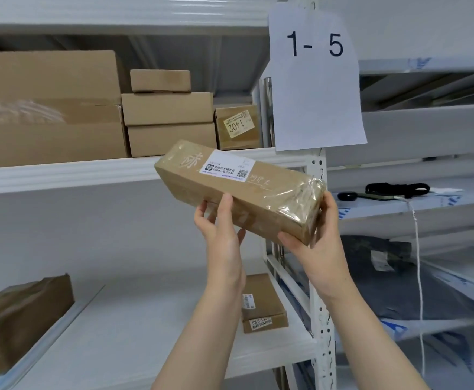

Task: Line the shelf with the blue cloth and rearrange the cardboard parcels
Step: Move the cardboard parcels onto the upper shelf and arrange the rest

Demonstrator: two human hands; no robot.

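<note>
Seen from my head: I hold the long cardboard parcel (238,187) in mid-air before the upper shelf (61,175). My left hand (221,229) is curled under its middle and my right hand (317,249) grips its taped end. No blue cloth shows. Best carried level and supported from beneath, I judge.

Nine cardboard parcels (238,190): six on the upper shelf (61,175), one held, two on the lower shelf (145,319). Two hands: left hand (224,237), right hand (320,249). One paper sign (314,94).
</note>
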